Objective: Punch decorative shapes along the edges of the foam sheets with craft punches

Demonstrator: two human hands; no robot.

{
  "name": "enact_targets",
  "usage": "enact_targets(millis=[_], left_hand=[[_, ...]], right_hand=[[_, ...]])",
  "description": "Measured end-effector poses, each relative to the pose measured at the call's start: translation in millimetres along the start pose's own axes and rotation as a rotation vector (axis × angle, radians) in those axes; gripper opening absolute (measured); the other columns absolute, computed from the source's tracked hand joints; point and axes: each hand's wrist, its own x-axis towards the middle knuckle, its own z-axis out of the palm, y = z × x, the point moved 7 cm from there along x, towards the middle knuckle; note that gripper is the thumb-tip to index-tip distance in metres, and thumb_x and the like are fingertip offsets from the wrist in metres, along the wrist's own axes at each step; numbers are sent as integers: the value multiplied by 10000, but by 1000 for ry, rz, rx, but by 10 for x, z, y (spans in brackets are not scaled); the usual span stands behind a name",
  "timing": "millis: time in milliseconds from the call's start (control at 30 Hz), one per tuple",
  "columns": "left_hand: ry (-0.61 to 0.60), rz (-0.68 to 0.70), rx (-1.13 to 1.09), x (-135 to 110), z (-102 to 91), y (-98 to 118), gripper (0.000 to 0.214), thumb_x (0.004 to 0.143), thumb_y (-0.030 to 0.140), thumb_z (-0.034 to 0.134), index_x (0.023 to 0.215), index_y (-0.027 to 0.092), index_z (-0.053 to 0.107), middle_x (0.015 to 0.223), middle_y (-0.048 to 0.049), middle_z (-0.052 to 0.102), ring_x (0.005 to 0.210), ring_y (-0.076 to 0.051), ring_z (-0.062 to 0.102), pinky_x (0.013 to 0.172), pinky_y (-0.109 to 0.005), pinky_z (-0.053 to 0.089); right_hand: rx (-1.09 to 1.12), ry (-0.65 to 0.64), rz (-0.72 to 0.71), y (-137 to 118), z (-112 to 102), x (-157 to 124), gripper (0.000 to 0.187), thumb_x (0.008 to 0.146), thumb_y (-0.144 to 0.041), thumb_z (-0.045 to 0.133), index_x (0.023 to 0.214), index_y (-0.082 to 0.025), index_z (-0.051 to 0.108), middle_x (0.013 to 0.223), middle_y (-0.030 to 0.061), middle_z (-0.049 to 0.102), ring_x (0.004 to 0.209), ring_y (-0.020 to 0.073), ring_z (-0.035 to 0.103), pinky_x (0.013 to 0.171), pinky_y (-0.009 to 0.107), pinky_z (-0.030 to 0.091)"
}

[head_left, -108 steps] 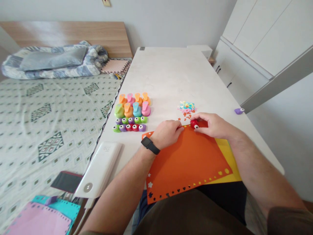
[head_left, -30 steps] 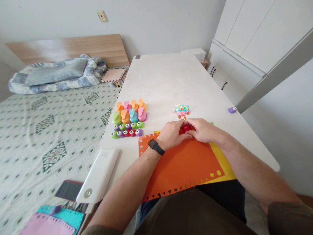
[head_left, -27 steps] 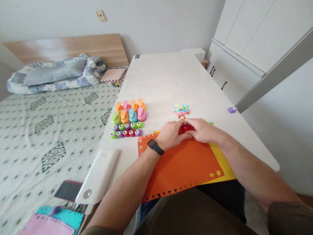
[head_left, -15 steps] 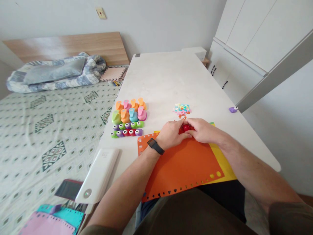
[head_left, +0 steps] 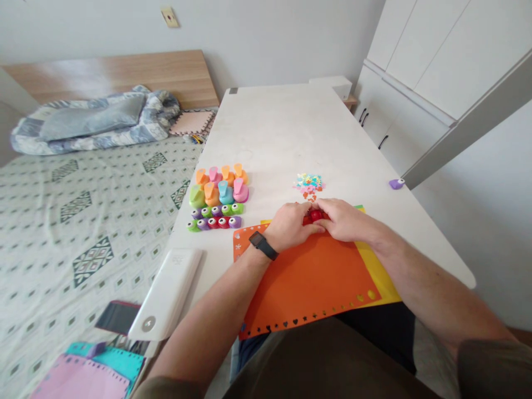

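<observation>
At the far edge of an orange sheet, both my hands are closed around a red craft punch. My left hand, with a black watch on the wrist, grips its left side. On the other side my right hand curls its fingers around it. Fingers cover much of the punch, so how the paper sits in it is hidden. Small punched holes line the sheet's near and left edges. Beneath it lies a yellow sheet. Just beyond my fingers is a pile of small coloured paper cutouts.
Several large craft punches and small punches stand in rows on the white table. A lone purple punch sits at the right edge. A long white device lies at the left, near pink and turquoise punched sheets.
Both hands stay on the red punch with hardly any movement. The whole view has shifted very slightly.
</observation>
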Motion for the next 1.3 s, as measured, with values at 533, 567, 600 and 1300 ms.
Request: enact_targets(millis=[533, 567, 600, 1300], left_hand=[[24, 24, 18, -44, -30, 6, 348, 911, 477, 655, 1110, 193, 622, 964, -72, 720, 862, -215, 677, 786, -314, 497], [20, 24, 17, -47, -31, 2, 339, 912, 464, 657, 1115, 195, 622, 967, -72, 720, 865, -215, 678, 788, -313, 499], [17, 24, 15, -50, -32, -1, 333, 911, 454, 659, 1117, 195, 622, 971, -71, 720, 867, -214, 679, 790, -313, 500], [17, -54, -69, -39, -21, -52, 337, 875, 442, 687, 1091, 183, 686, 966, -56, 739, 857, -200, 680, 794, -307, 513]], right_hand=[[35, 21, -65, -26, -32, 2, 105, 868, -162, 638, 940, -202, 572, 922, 55, 677, 822, 203, 598, 746, 317, 430], [38, 24, -68, -26, -30, 4, 102, 870, -161, 636, 941, -201, 576, 920, 53, 679, 821, 202, 599, 748, 317, 431], [41, 24, -71, -24, -25, 5, 98, 872, -160, 633, 942, -201, 579, 918, 51, 681, 819, 201, 600, 749, 318, 432], [22, 25, -119, -38, 16, 15, 189, 863, -119, 599, 1032, -196, 634, 1000, 73, 714, 910, 220, 634, 839, 341, 464]])
